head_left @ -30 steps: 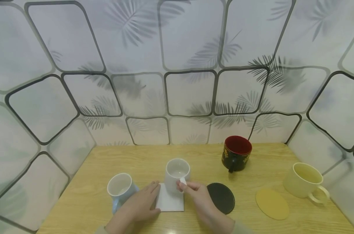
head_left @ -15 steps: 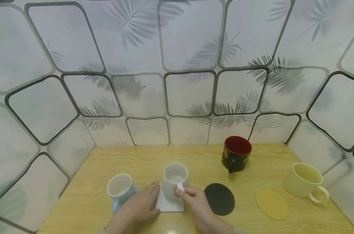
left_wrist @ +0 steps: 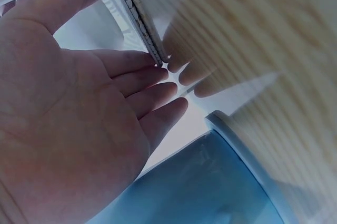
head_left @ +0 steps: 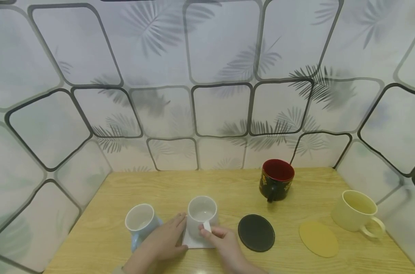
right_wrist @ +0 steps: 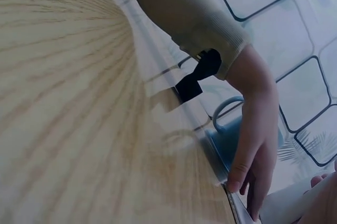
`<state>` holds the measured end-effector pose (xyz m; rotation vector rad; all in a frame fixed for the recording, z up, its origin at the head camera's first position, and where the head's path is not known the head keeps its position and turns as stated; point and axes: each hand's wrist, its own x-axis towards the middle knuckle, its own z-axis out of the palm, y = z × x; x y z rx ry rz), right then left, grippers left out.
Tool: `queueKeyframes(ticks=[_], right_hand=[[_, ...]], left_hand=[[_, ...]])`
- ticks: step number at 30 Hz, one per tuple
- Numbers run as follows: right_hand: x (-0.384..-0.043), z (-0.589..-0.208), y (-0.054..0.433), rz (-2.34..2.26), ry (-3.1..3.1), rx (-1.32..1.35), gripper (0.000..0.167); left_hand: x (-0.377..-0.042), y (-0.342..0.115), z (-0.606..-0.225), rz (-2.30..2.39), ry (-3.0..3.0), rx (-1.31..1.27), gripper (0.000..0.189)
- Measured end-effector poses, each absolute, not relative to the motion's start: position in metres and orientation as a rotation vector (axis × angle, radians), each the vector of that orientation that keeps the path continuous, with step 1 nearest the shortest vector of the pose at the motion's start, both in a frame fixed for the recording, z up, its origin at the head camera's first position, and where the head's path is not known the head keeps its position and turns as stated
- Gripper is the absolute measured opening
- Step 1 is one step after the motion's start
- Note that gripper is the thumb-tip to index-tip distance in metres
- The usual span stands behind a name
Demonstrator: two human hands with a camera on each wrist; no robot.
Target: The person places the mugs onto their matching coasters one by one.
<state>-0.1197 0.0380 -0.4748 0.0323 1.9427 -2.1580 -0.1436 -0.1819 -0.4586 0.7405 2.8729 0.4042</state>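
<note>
In the head view my right hand [head_left: 224, 243] pinches the handle of a white mug [head_left: 198, 220] between thumb and fingers. The mug is upright over a white square coaster [head_left: 197, 244]; whether its base touches the coaster is hard to tell. My left hand [head_left: 169, 236] rests at the coaster's left side, fingers straight. The left wrist view shows the fingertips and thumb along the coaster's stitched edge [left_wrist: 138, 21]. Just left of that hand stands a light blue mug [head_left: 139, 222], partly hidden by it. The right wrist view shows my left hand [right_wrist: 257, 139] beside the blue mug [right_wrist: 226, 142].
A round black coaster [head_left: 256, 233] lies right of my right hand. Behind it stands a black mug with a red inside [head_left: 276, 186]. Farther right are a yellow coaster [head_left: 318, 239] and a yellow mug [head_left: 351, 215]. A patterned wall covering [head_left: 221, 110] encloses the wooden table [head_left: 152, 186].
My right hand has brought the white mug nearer to me and slightly left, so it covers more of the white coaster. The left hand has stayed in place.
</note>
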Motion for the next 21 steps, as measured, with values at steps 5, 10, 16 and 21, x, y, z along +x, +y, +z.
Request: queueKeyframes(ticks=[5,10,16,21], right_hand=[[-0.114,-0.480,0.034,-2.147,1.969,0.019,0.031],[-0.111,-0.483,0.032,-2.109,2.035,-0.012,0.030],[-0.108,-0.486,0.031,-2.081,2.054,-0.133,0.029],[-0.107,-0.485,0.032,-2.104,1.982,-0.230,0.032]], left_hand=[[-0.143,-0.182,-0.461,0.402,2.874,0.742,0.089],[-0.144,-0.182,-0.463,0.421,2.887,0.757,0.090],[-0.145,-0.183,-0.464,0.448,2.895,0.755,0.090],[-0.145,-0.184,-0.465,0.466,2.893,0.736,0.090]])
